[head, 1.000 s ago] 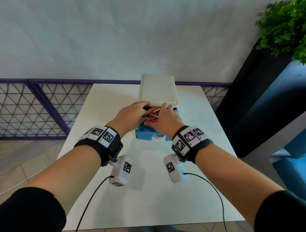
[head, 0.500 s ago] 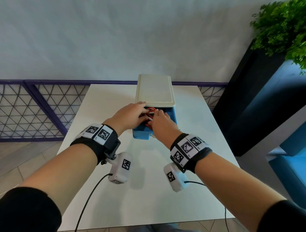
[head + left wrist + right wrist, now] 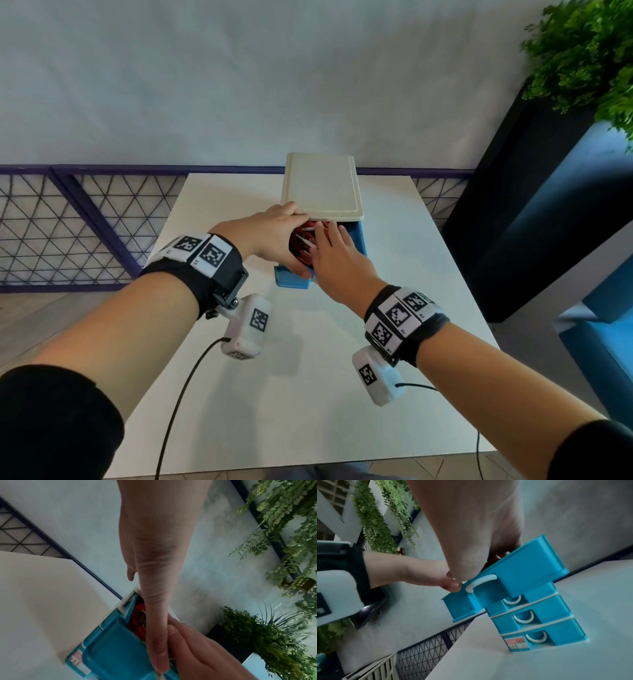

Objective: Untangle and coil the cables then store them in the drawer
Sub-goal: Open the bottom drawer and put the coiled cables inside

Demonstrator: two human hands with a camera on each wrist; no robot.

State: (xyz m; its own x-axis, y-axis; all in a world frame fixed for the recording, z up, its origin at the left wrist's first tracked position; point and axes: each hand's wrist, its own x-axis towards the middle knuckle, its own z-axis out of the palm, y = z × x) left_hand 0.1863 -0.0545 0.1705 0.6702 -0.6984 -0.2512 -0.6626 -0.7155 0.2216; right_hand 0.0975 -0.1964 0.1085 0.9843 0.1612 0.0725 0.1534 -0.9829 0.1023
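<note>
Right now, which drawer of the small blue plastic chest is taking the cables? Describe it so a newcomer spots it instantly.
On the white table stands a small blue plastic drawer chest with a cream top. The one in use is its top drawer, with a white loop handle. Unlike the three shut drawers below, it is pulled out, with coiled red cables inside.

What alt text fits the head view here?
Both hands, left hand and right hand, press coiled red cables into the open top drawer of a small blue drawer unit on a white table.

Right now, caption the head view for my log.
Both hands, left hand and right hand, tuck red coiled cables into open top drawer.
</note>
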